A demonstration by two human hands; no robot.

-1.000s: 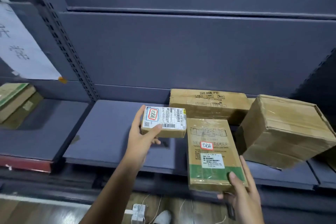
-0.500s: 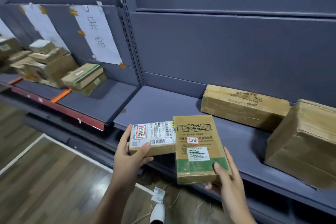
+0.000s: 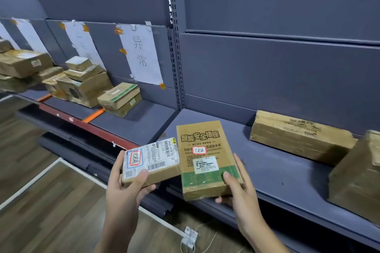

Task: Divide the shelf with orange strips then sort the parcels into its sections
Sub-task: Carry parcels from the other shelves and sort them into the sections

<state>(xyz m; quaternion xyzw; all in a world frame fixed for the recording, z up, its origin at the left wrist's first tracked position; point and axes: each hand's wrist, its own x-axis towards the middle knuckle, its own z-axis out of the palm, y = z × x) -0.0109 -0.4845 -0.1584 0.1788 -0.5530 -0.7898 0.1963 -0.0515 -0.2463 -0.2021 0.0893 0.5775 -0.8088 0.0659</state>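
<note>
The left hand grips a small parcel with a white label, thumb on top. The right hand holds a taller box with a green band (thumb pressed on that band). Both are held in the air just in front of the grey shelf, their edges touching. Further back on the shelf lie a long brown carton and a bigger carton at the right. To the left, an orange strip lies between stacked parcels and a green-edged pair, beneath a paper sign.
</note>
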